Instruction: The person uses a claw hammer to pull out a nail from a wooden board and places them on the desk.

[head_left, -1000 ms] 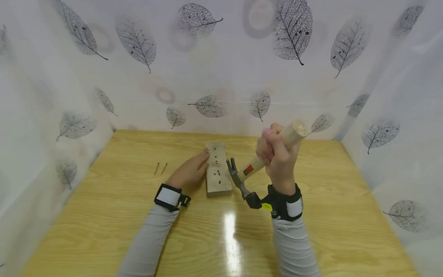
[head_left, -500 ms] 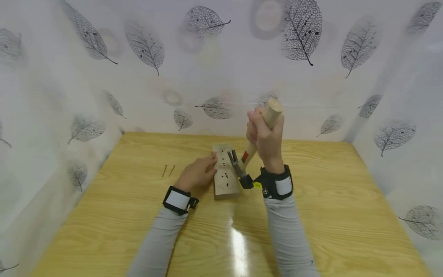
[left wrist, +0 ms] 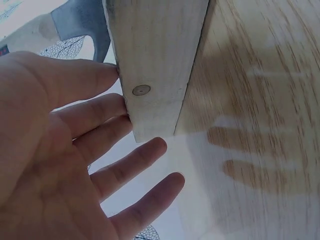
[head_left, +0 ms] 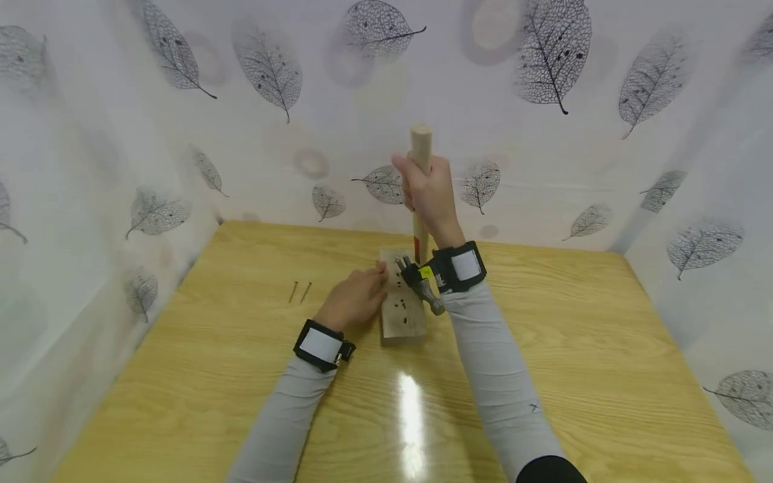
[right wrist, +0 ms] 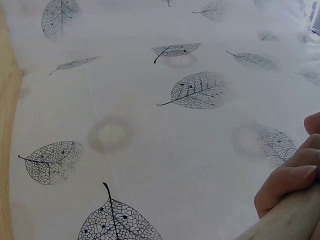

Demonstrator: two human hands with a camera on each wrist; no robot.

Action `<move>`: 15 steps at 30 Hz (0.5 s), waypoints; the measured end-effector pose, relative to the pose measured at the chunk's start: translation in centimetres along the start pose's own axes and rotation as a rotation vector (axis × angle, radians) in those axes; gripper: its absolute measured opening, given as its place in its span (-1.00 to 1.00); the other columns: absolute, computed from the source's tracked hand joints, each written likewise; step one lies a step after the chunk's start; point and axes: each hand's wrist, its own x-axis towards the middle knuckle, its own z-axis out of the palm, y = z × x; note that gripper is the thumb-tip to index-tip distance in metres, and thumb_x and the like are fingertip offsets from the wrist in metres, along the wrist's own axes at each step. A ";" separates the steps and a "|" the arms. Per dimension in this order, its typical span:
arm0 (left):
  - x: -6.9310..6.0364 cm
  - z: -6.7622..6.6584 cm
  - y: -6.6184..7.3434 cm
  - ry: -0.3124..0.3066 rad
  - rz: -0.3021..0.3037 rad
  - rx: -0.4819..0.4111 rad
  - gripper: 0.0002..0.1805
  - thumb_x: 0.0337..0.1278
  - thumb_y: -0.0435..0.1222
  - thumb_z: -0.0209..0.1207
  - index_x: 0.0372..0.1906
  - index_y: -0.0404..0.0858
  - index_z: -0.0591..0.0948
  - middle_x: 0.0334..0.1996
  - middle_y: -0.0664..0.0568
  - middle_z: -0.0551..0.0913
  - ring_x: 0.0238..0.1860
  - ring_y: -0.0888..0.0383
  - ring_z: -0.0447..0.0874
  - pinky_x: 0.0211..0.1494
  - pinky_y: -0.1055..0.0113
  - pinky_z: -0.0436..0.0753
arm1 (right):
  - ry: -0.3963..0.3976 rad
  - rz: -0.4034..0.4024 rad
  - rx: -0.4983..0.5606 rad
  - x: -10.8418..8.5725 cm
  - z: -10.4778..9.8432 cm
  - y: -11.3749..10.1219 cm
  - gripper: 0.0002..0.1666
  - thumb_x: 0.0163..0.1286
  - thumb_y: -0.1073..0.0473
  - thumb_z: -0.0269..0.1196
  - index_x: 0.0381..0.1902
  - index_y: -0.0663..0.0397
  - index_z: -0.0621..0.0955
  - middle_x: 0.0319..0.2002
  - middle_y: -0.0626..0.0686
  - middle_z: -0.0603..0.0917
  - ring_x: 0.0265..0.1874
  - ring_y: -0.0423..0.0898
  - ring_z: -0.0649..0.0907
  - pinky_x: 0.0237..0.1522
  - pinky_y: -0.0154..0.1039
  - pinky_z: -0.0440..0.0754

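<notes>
A claw hammer stands with its pale wooden handle nearly upright, gripped by my right hand. Its metal head lies over the far right part of a wooden block, partly covered by the wrist camera; whether the claw holds a nail is hidden. Dark holes or nail heads dot the block's top. My left hand touches the block's left upper edge with thumb and fingertips, the last two fingers reaching past its end. A round nail head shows in the block's side. Curled fingers wrap the handle in the right wrist view.
Two loose nails lie on the wooden table left of the left hand. A leaf-patterned white curtain hangs behind the table and along both sides.
My right hand has swung the hammer handle up and to the left, from slanting to nearly upright. The hammer head has shifted onto the block. The left hand stays at the block.
</notes>
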 end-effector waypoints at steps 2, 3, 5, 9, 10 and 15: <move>0.1 0.0 0.1 0.005 0.000 0.015 -0.45 0.55 -0.16 0.02 0.50 -0.23 0.35 0.55 -0.01 0.24 0.43 -0.18 0.40 0.45 -0.10 0.41 | 0.001 0.031 -0.021 0.8 0.3 0.5 -0.52 0.50 0.15 0.18 -0.66 0.01 0.34 -0.80 -0.12 0.25 -0.85 -0.20 0.21 -0.79 -0.29 0.17; 0.1 0.0 0.2 0.004 -0.004 0.022 -0.46 0.55 -0.17 0.01 0.50 -0.22 0.35 0.55 -0.01 0.25 0.42 -0.18 0.41 0.44 -0.11 0.43 | 0.000 0.047 -0.034 1.2 0.4 0.7 -0.52 0.50 0.13 0.18 -0.65 0.01 0.34 -0.80 -0.12 0.25 -0.84 -0.20 0.22 -0.78 -0.30 0.19; 0.2 0.1 0.2 -0.001 -0.014 0.044 -0.47 0.55 -0.17 -0.02 0.51 -0.19 0.35 0.56 0.03 0.25 0.43 -0.14 0.41 0.41 -0.09 0.46 | -0.004 0.080 -0.051 1.9 0.6 1.1 -0.51 0.50 0.10 0.19 -0.65 0.01 0.34 -0.79 -0.13 0.26 -0.82 -0.21 0.23 -0.76 -0.31 0.20; 0.2 0.2 0.0 0.005 -0.018 0.052 -0.47 0.54 -0.21 -0.02 0.51 -0.17 0.36 0.56 0.04 0.25 0.44 -0.11 0.41 0.41 -0.06 0.48 | -0.022 0.121 -0.087 3.2 1.0 2.1 -0.48 0.51 0.02 0.19 -0.65 0.00 0.32 -0.78 -0.13 0.26 -0.81 -0.20 0.25 -0.74 -0.32 0.21; 0.2 0.2 -0.1 0.009 -0.010 0.049 -0.47 0.53 -0.22 -0.02 0.51 -0.18 0.36 0.56 0.03 0.25 0.44 -0.10 0.40 0.43 -0.04 0.46 | -0.024 0.130 -0.091 3.5 1.2 2.3 -0.47 0.51 0.02 0.19 -0.66 0.00 0.31 -0.79 -0.13 0.26 -0.81 -0.20 0.24 -0.74 -0.32 0.20; 0.0 0.0 -0.3 0.013 0.021 0.009 -0.47 0.52 -0.26 -0.01 0.50 -0.21 0.36 0.56 -0.01 0.24 0.48 -0.08 0.35 0.49 0.02 0.39 | -0.040 0.176 -0.150 4.9 2.4 3.4 -0.45 0.47 0.02 0.22 -0.71 -0.02 0.32 -0.80 -0.14 0.26 -0.82 -0.20 0.25 -0.75 -0.34 0.19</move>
